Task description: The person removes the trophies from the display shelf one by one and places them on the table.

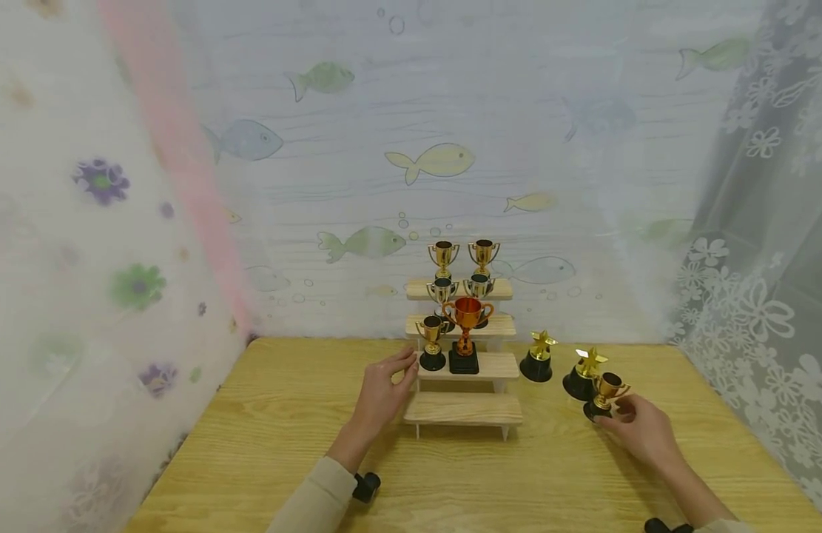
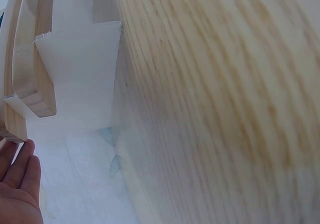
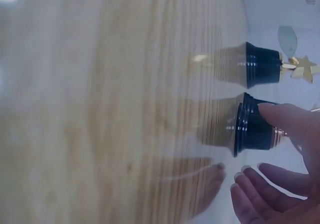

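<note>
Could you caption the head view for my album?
Left hand beside a wooden stand of trophies, right hand at a gold cup.

Diffuse, moderately bright illumination in head view, soft faint shadows on the tabletop (image 1: 304,400), hazy low-contrast curtain (image 1: 357,192), white glare at upper left in right wrist view, glossy surface reflecting the right hand (image 1: 645,431), blurred foreground grain, milky left wrist view.
</note>
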A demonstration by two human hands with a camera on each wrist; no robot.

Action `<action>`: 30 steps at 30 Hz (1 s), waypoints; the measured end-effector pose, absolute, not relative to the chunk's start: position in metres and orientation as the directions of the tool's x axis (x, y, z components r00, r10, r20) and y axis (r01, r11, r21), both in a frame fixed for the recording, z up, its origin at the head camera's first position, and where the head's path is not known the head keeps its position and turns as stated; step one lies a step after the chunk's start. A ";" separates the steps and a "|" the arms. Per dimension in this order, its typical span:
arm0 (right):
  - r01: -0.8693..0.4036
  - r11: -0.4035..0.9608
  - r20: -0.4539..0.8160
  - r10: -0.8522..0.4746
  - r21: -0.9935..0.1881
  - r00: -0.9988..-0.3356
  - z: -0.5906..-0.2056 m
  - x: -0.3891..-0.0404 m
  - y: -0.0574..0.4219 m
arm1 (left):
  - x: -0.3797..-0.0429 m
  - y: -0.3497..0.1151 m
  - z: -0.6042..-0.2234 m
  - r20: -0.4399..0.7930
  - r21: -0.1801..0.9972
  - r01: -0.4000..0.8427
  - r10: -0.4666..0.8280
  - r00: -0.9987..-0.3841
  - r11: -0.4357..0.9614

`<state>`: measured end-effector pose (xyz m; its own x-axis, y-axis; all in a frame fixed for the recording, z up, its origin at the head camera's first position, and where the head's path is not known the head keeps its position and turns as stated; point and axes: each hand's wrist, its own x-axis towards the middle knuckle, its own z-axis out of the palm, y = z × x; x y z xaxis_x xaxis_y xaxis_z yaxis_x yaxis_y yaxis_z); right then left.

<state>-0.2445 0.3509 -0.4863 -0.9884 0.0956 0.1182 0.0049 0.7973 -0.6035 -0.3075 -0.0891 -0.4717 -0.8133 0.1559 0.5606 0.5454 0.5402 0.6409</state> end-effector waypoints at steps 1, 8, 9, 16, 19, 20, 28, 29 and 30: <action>0.011 0.800 0.110 0.095 -0.600 -0.989 -0.485 -0.242 0.351 | -0.307 -0.089 -0.472 0.560 0.641 0.543 0.154 -0.814 0.542; 0.029 0.823 0.096 0.101 -0.567 -0.990 -0.474 -0.230 0.349 | -0.306 -0.089 -0.471 0.555 0.646 0.537 0.150 -0.818 0.543; 0.030 0.825 0.096 0.101 -0.564 -0.990 -0.473 -0.228 0.348 | -0.306 -0.089 -0.471 0.553 0.647 0.536 0.151 -0.820 0.543; 0.002 0.833 0.122 0.083 -0.554 -0.989 -0.462 -0.219 0.338 | -0.306 -0.088 -0.470 0.556 0.647 0.542 0.155 -0.817 0.536; -0.020 0.833 0.136 0.066 -0.553 -0.989 -0.458 -0.216 0.332 | -0.306 -0.089 -0.471 0.565 0.640 0.551 0.157 -0.810 0.536; -0.026 0.831 0.140 0.063 -0.555 -0.988 -0.457 -0.216 0.331 | -0.306 -0.089 -0.471 0.566 0.638 0.551 0.158 -0.809 0.537; -0.079 0.825 0.174 0.024 -0.559 -0.984 -0.446 -0.213 0.313 | -0.306 -0.089 -0.471 0.556 0.639 0.542 0.159 -0.816 0.545; -0.088 0.824 0.180 0.018 -0.560 -0.983 -0.445 -0.213 0.310 | -0.306 -0.089 -0.471 0.555 0.642 0.541 0.157 -0.817 0.544; -0.097 0.822 0.188 0.012 -0.561 -0.982 -0.444 -0.213 0.308 | -0.306 -0.089 -0.471 0.552 0.645 0.537 0.156 -0.819 0.544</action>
